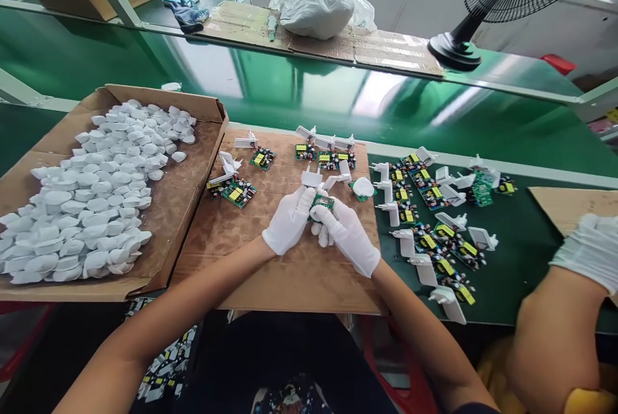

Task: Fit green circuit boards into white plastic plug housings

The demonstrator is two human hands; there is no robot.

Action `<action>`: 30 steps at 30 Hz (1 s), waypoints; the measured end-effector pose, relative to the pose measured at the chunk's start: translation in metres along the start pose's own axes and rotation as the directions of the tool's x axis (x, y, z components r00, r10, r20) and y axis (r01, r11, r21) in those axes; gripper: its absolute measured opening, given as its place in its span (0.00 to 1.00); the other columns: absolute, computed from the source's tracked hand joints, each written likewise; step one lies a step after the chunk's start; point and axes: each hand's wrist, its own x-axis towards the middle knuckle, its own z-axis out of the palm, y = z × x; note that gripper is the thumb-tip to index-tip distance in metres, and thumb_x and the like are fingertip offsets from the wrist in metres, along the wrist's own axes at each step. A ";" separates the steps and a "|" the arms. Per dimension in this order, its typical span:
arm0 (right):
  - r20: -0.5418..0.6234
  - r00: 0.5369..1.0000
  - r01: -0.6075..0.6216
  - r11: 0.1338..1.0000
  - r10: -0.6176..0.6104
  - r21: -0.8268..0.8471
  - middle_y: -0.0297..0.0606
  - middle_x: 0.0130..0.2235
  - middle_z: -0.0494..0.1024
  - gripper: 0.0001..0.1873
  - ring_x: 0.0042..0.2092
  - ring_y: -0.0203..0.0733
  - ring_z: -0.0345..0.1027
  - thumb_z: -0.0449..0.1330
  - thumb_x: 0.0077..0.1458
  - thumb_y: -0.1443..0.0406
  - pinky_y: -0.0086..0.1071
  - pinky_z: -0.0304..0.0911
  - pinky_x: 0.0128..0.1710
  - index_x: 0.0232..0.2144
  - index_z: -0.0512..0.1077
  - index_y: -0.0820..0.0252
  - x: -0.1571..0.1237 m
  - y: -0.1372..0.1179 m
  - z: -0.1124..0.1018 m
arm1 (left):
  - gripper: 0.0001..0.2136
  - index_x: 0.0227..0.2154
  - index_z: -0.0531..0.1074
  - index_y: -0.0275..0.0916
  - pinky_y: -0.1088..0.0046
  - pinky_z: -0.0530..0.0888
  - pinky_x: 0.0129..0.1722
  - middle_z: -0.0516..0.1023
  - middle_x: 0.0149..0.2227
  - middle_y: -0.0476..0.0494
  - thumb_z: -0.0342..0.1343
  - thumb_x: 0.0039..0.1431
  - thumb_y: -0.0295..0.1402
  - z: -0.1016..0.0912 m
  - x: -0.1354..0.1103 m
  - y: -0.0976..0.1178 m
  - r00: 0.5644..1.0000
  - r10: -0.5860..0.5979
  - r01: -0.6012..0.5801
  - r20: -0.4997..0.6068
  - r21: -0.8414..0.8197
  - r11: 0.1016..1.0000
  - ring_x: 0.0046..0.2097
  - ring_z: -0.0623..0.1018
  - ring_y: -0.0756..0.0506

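Note:
My left hand [288, 219], in a white glove, is closed on the left side of a small green circuit board [322, 201]. From the other side my right hand [351, 235], gloved too, grips the same board, its fingers covering much of it. Just beyond my fingertips stands a white plug cover [311, 178] with two pins; whether it is joined to the board I cannot tell. Close by on the cardboard sheet [251, 266] lie a white oval cap [363, 187] on a board, and several boards with plug covers [327, 160] at the back.
An open carton [190, 234] of white oval caps [91, 208] stands at left. Several boards with plug covers [434, 246] cover the green bench at right, near a co-worker's gloved hand [589, 250]. A fan [456, 50] and a white bag [313, 8] occupy the rear shelf.

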 end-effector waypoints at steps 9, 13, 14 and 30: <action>0.063 0.998 -0.006 1.000 0.005 0.009 0.28 0.24 0.71 0.17 0.17 0.31 0.65 0.53 0.55 0.51 0.23 0.58 0.13 0.36 0.61 0.58 0.003 0.003 -0.002 | 0.20 0.34 0.69 0.35 0.77 0.66 0.29 0.71 0.28 0.48 0.43 0.60 0.48 0.004 0.002 -0.005 0.998 -0.055 0.062 0.041 -0.174 0.983 0.28 0.69 0.52; 0.106 0.994 0.036 0.997 -0.029 -0.066 0.30 0.25 0.72 0.17 0.19 0.32 0.66 0.52 0.56 0.52 0.24 0.61 0.16 0.39 0.62 0.59 0.002 0.002 -0.006 | 0.21 0.35 0.70 0.34 0.76 0.67 0.31 0.73 0.29 0.46 0.42 0.61 0.48 0.001 0.002 -0.002 1.000 0.003 -0.002 0.016 -0.070 0.998 0.29 0.70 0.51; 0.084 0.994 0.075 0.987 -0.064 -0.140 0.31 0.26 0.72 0.17 0.20 0.32 0.66 0.53 0.55 0.53 0.25 0.61 0.18 0.39 0.63 0.59 0.002 0.002 -0.007 | 0.21 0.36 0.71 0.34 0.75 0.67 0.32 0.74 0.30 0.46 0.41 0.61 0.48 -0.001 0.001 0.001 0.999 0.040 -0.040 0.013 0.001 0.999 0.30 0.71 0.50; 0.159 0.842 0.426 0.454 -0.516 -0.782 0.33 0.18 0.66 0.21 0.21 0.34 0.58 0.47 0.59 0.51 0.29 0.48 0.24 0.24 0.67 0.60 -0.004 0.008 -0.022 | 0.18 0.36 0.72 0.36 0.75 0.65 0.33 0.77 0.33 0.42 0.38 0.63 0.38 -0.011 -0.006 0.029 0.931 0.136 -0.307 0.338 0.529 0.791 0.32 0.74 0.47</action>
